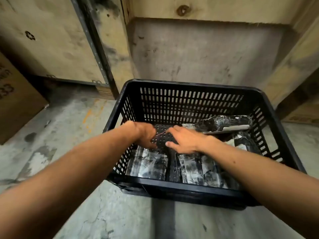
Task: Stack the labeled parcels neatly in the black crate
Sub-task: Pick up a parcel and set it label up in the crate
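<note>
The black slotted crate stands on the concrete floor with several parcels in shiny black-and-silver wrap inside. One parcel lies flat at the near left, and another lies beside it in the near middle. A third leans tilted at the far right, above a fourth. My left hand reaches into the crate with fingers curled down at the far edge of the near-left parcel; its grip is hidden. My right hand is palm down, fingers apart, over the far end of the middle parcel. A thin reddish strand shows between the hands.
Wooden crate walls rise behind and to the right of the black crate. A cardboard box stands at the left edge. The perforated crate floor shows bare at the far left between my hands.
</note>
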`<act>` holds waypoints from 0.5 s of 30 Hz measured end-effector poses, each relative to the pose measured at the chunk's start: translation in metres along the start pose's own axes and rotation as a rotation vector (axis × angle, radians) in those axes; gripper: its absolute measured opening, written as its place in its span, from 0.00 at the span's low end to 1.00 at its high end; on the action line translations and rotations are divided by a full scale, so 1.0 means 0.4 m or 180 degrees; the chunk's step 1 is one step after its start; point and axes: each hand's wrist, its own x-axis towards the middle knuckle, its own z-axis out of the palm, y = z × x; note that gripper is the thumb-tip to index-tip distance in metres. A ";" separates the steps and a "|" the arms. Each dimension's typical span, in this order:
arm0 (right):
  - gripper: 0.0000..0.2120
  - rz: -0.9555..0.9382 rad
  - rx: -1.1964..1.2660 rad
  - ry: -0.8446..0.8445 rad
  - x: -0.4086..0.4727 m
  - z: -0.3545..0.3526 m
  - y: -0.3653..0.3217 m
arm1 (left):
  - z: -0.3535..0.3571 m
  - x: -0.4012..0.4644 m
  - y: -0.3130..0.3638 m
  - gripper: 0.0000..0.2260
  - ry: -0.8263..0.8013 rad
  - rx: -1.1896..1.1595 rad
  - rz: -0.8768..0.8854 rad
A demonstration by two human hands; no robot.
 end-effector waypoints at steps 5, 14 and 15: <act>0.30 0.0120 0.0098 -0.0494 0.037 0.066 -0.038 | 0.055 0.029 0.011 0.17 -0.0040 -0.0094 -0.0073; 0.27 0.0577 0.0406 -0.1337 0.090 0.126 -0.038 | 0.140 0.071 -0.011 0.19 -0.0430 -0.0466 -0.0193; 0.27 0.0595 0.0482 -0.1318 0.093 0.128 -0.034 | 0.143 0.072 -0.018 0.22 -0.0414 -0.0597 -0.0220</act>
